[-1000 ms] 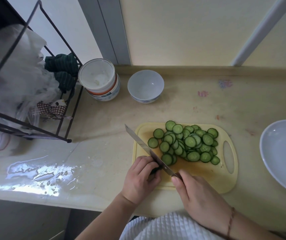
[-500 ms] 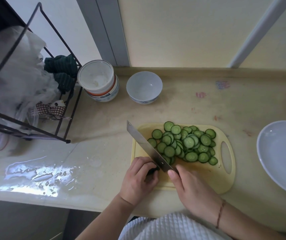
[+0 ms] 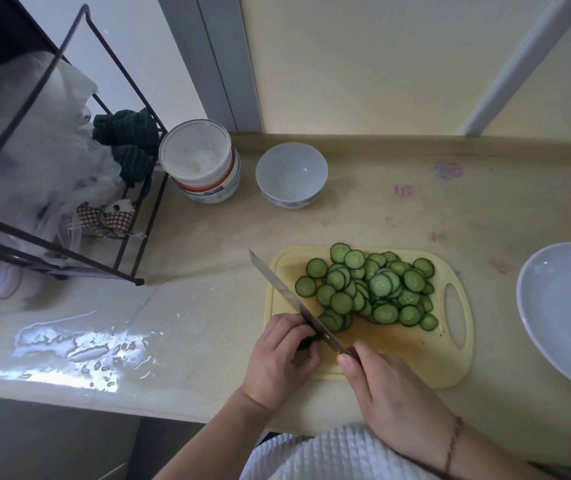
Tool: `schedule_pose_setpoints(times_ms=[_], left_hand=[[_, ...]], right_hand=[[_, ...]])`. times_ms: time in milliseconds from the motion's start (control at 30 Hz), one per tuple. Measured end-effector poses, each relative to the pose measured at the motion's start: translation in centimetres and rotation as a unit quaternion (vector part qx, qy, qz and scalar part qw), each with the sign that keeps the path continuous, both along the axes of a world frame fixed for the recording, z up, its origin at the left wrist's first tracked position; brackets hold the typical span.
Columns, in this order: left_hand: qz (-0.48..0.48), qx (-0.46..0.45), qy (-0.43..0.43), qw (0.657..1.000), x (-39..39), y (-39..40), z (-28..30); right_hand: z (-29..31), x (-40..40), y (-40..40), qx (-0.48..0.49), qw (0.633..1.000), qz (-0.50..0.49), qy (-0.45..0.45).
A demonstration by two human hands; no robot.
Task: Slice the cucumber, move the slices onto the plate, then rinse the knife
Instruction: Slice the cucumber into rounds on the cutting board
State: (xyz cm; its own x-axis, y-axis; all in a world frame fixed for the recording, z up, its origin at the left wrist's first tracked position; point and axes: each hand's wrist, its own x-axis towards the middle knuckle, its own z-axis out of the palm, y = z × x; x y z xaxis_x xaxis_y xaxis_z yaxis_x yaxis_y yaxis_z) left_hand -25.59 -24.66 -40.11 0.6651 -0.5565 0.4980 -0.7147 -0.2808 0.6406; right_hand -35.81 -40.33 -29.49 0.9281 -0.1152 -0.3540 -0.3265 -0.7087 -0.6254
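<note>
Yellow plastic forms one cutting board point(image 3: 398, 358), which lies near the front edge of the beige countertop point(image 3: 363, 220), with its handle slot toward the right end. One heap of cucumber slices point(image 3: 369, 289) covers the rear half of the board; the slices overlap, so an exact count cannot be given, but there are several dozen.

One knife point(image 3: 292, 299) lies diagonally across the board's left part, its tip over the rear left corner and its blade running toward the front. The right hand point(image 3: 395, 396) grips the handle, fingers curled round it, index finger extended along the top. The left hand point(image 3: 277, 358) is at the front left corner of the board, fingers curled over a small dark cucumber end piece point(image 3: 306, 342) directly against the left face of the blade. Most of this piece is hidden by the fingers.

One white plate point(image 3: 561, 313) sits at the right edge of the countertop, apart from the board and cut off by the frame.

Along the rear edge stand one white bowl point(image 3: 291, 174) and, to its left, one stack of bowls point(image 3: 201, 161). One black wire rack point(image 3: 69, 168) occupies the left end. One patch of water point(image 3: 76, 344) lies near the front left edge.
</note>
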Motion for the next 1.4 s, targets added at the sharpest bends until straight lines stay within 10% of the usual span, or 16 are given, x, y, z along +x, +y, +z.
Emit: schedule_pose_setpoints(times_ms=[1400], left_hand=[[-0.009, -0.008, 0.013, 1.0, 0.0, 0.4, 0.2]], right_hand=[[-1.4, 2.7, -0.3, 0.008, 0.999, -0.033, 0.005]])
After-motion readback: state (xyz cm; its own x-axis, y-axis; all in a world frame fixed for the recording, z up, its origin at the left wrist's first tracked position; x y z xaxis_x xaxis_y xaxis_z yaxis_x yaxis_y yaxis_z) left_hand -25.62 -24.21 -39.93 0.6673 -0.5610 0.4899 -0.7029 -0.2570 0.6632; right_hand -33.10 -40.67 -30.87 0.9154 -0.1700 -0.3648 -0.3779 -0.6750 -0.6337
